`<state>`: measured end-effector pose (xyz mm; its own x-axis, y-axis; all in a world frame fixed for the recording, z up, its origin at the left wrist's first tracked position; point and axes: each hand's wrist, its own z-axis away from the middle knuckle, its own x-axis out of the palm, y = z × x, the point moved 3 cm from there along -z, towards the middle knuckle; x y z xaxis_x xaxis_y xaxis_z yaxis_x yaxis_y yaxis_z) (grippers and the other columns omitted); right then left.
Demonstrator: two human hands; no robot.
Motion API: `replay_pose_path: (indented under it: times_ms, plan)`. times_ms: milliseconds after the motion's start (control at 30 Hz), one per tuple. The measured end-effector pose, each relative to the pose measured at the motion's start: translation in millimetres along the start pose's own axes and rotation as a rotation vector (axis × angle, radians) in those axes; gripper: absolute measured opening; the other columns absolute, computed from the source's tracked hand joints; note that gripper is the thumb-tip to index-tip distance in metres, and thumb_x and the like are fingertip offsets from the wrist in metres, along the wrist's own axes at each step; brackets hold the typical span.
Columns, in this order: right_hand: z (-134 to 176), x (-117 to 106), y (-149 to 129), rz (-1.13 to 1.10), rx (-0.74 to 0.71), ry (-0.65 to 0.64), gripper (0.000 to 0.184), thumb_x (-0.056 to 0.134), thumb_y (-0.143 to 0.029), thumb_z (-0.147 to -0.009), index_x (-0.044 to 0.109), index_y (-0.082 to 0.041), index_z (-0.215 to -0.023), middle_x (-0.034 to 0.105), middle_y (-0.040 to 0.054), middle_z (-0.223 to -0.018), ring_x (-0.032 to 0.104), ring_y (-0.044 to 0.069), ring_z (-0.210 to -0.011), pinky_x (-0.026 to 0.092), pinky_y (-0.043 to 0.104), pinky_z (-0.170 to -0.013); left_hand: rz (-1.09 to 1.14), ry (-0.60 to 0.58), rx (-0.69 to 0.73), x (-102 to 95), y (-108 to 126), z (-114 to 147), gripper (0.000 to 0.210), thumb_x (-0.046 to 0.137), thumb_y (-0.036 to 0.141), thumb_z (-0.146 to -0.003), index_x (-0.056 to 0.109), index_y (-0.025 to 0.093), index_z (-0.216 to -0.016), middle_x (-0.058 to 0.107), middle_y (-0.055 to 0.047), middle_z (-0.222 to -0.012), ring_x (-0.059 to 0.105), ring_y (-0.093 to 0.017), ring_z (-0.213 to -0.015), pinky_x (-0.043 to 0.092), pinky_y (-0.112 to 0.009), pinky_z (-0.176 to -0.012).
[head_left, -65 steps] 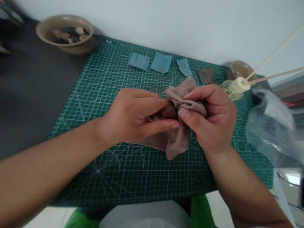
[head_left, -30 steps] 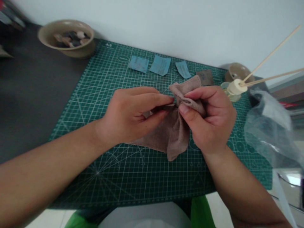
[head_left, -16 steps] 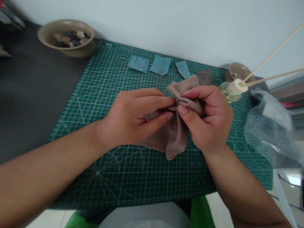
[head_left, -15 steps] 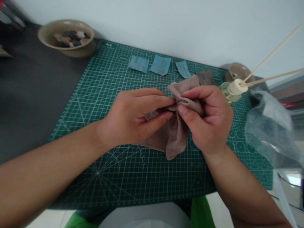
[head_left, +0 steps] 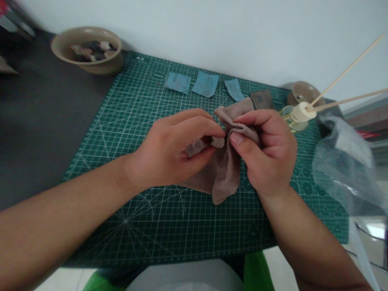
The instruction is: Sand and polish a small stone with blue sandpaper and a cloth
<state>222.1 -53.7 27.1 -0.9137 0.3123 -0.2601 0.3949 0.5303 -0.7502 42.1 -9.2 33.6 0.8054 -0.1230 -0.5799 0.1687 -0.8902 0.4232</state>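
Note:
My left hand pinches a small pale beige carved piece between thumb and fingertips; fine surface marks show on it, but its exact kind is unclear. My right hand is closed on a brownish-pink cloth, gathering a fold between thumb and forefinger. That fold lies right beside the small piece. The rest of the cloth hangs below and behind my left hand, over the green cutting mat.
Three blue printed paper pieces and a grey-brown one lie along the mat's back. A bowl of small dark and tan pieces stands back left. At right are a reed diffuser, a smaller bowl and a clear plastic bag.
The left fingers have parted slightly, and the small carved piece now shows between them. The right hand keeps its hold on the cloth, its thumb shifted a little.

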Motion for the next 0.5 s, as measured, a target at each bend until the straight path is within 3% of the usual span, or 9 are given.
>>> replay_pose_path:
  times_ms: [267,500]
  plan:
    - [-1.3,1.4,-4.8,0.069,0.005,-0.094,0.022,0.081,-0.02,-0.081,0.071,-0.026,-0.099,0.076,-0.0032,-0.091,0.071,0.018,-0.081,0.06,0.034,-0.073,0.057,-0.006,-0.054,3.7,-1.5,0.7,0.02,0.069,0.011,-0.083,0.058,0.022,-0.096,0.069,0.0,-0.091,0.067,-0.014,-0.081,0.056,-0.028,-0.07]
    - [-0.7,0.7,-5.7,0.085,-0.01,-0.105,0.022,0.081,-0.02,-0.082,0.071,-0.027,-0.1,0.077,-0.0031,-0.092,0.071,0.019,-0.082,0.06,0.035,-0.072,0.13,0.011,-0.212,4.3,-5.5,0.8,0.019,0.072,0.012,-0.082,0.06,0.022,-0.093,0.066,0.003,-0.081,0.061,-0.01,-0.067,0.05,-0.024,-0.057]
